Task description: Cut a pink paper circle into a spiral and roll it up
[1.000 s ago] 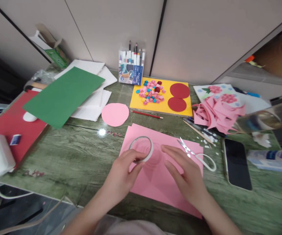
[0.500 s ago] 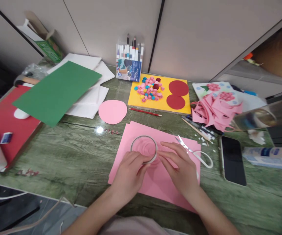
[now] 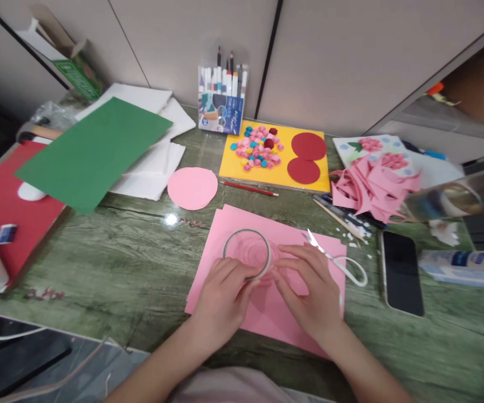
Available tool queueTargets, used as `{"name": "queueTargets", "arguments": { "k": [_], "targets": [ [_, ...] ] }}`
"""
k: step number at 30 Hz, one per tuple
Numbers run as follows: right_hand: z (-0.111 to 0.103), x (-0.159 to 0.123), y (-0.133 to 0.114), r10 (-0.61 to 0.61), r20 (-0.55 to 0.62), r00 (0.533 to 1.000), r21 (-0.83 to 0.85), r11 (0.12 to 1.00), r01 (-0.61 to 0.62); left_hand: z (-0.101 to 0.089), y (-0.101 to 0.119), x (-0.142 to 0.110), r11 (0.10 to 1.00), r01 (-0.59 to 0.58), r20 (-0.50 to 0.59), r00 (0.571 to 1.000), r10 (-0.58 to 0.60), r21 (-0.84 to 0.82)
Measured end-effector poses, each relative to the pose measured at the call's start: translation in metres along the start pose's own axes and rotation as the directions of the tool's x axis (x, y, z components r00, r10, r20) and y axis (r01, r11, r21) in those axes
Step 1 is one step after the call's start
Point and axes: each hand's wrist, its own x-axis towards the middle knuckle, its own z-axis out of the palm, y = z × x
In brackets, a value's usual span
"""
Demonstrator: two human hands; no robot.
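Note:
A clear round cup (image 3: 225, 246) with a dark grey rim sits over a stack of pink paper (image 3: 275, 322), its ringed bottom showing through. My left hand (image 3: 226, 291) grips the near side of the rim, thumb and fingers closed on it. From the right, my right hand (image 3: 309, 291) rests its curved fingertips and thumb against the cup's side, steadying it; the exact contact is partly blurred. White-handled scissors (image 3: 334, 258) lie on the paper's right edge, blades slightly apart, just beyond my right hand.
Behind the stack lie a pink paper disc (image 3: 192, 188), a red pencil (image 3: 249, 188) and yellow paper (image 3: 233, 172) bearing beads and red discs. Pink offcuts (image 3: 376, 190), a phone (image 3: 402, 273) and a bottle (image 3: 464, 266) are rightward; green paper (image 3: 94, 151) and a marker pack (image 3: 220, 112) are further back.
The view has shifted slightly. Both hands stay at the cup in nearly the same pose, and nothing on the table has visibly moved.

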Motion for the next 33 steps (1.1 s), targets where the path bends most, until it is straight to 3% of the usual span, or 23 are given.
{"name": "queueTargets", "arguments": {
  "k": [2,7,13,18,23,26,33],
  "targets": [
    [-0.001,0.0,0.001,0.004,0.006,1.0,-0.009,1.0,-0.004,-0.001,0.001,0.001,1.0,0.013,-0.004,1.0,-0.013,-0.003],
    [-0.003,-0.002,0.002,-0.153,0.043,0.987,-0.138,0.978,0.157,-0.001,0.001,0.0,1.0,0.02,0.003,1.0,-0.02,-0.006],
    [-0.002,-0.005,0.0,-0.216,-0.017,0.976,-0.254,0.945,0.205,0.002,0.0,-0.004,0.999,0.018,0.003,1.0,-0.018,0.029],
    [-0.001,-0.001,-0.004,-0.158,0.007,0.987,-0.193,0.969,0.156,0.002,0.0,-0.006,0.996,-0.026,-0.012,1.0,0.027,0.081],
    [-0.001,-0.002,-0.009,-0.046,0.118,0.992,0.002,0.999,0.046,0.0,-0.001,-0.017,0.978,-0.135,0.044,0.991,0.129,0.162],
    [-0.002,-0.008,-0.015,-0.007,0.146,0.989,0.085,0.996,-0.006,-0.001,-0.002,-0.03,0.974,-0.189,0.073,0.981,0.181,0.122],
    [-0.006,-0.029,-0.037,0.127,0.105,0.986,0.169,0.975,-0.144,0.004,-0.006,-0.048,0.948,-0.312,-0.079,0.948,0.307,-0.058]
  ]
}}
